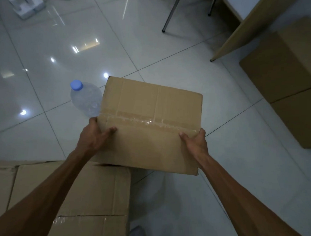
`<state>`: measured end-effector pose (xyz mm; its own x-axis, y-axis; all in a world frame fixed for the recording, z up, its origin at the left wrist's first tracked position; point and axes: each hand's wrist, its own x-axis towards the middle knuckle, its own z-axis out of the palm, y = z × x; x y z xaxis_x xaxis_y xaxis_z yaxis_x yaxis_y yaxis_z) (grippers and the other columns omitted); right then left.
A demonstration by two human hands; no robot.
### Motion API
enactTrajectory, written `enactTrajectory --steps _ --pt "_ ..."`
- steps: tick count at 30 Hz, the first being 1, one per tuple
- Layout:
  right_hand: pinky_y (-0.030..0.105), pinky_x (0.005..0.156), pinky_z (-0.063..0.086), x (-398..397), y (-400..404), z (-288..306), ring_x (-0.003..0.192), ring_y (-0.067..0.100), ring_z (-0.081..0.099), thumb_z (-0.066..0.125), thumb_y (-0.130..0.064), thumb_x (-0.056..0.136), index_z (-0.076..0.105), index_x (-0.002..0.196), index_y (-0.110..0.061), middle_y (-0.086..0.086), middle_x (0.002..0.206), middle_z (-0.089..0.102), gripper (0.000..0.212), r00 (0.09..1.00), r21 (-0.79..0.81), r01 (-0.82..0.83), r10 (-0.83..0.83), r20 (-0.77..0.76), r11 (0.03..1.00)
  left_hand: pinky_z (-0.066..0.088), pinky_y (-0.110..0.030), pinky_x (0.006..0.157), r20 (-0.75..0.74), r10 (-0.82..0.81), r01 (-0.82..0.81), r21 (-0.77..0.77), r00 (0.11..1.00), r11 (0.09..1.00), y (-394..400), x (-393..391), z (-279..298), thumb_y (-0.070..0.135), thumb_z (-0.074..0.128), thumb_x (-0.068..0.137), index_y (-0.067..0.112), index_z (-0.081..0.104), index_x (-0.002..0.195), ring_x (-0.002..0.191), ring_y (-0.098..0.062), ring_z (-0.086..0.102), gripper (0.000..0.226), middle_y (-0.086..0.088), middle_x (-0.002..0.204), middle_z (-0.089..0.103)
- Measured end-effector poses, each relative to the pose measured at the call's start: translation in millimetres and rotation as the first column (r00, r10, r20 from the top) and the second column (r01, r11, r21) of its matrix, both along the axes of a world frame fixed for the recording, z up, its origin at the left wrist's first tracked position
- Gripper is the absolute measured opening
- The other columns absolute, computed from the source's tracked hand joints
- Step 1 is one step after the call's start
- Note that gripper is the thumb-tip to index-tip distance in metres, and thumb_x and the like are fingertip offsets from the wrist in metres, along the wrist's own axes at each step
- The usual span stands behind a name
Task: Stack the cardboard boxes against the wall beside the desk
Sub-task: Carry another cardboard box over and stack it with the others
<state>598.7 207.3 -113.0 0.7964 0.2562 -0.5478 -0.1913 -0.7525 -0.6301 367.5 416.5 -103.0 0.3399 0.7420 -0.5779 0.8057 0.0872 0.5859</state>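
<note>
A taped cardboard box (pixel 151 125) is gripped at its sides by the left hand (pixel 95 137) and right hand (pixel 196 143). Left of it stands a water bottle (pixel 85 99); right of it, two stacked boxes (pixel 287 85) beside a desk (pixel 250 21).

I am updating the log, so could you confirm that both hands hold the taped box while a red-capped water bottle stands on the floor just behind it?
One detail is wrong: the water bottle's cap is blue, not red, as the head view shows. The rest stands: the left hand and right hand hold the taped box at its sides, and the bottle stands on the floor just behind it.
</note>
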Motion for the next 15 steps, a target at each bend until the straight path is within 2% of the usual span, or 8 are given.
enactTrajectory --steps 7,15 --pt "0.040 0.103 0.044 57 -49 79 0.124 0.032 0.053 0.077 -0.029 0.082 0.033 0.144 -0.010 0.011 0.138 0.054 0.079 0.998 -0.014 0.043 -0.043 0.040 0.999 0.045 -0.050 0.097 0.063 -0.045 0.048 -0.038 0.997 0.998 -52 52 70 0.048 0.065 0.084 0.006 0.031 0.140 0.122 -0.039 0.053 0.078 -0.018 0.141 0.049" --pt "0.032 0.093 0.045 150 -121 151 0.119 0.028 0.056 0.076 -0.031 0.084 0.036 0.142 -0.012 0.008 0.134 0.056 0.073 0.984 0.065 0.154 -0.159 0.076 0.986 0.049 -0.048 0.089 0.043 -0.207 0.203 0.073 0.977 0.976 -94 170 140 0.048 0.064 0.085 0.002 0.032 0.141 0.116 -0.041 0.055 0.079 -0.021 0.136 0.050"
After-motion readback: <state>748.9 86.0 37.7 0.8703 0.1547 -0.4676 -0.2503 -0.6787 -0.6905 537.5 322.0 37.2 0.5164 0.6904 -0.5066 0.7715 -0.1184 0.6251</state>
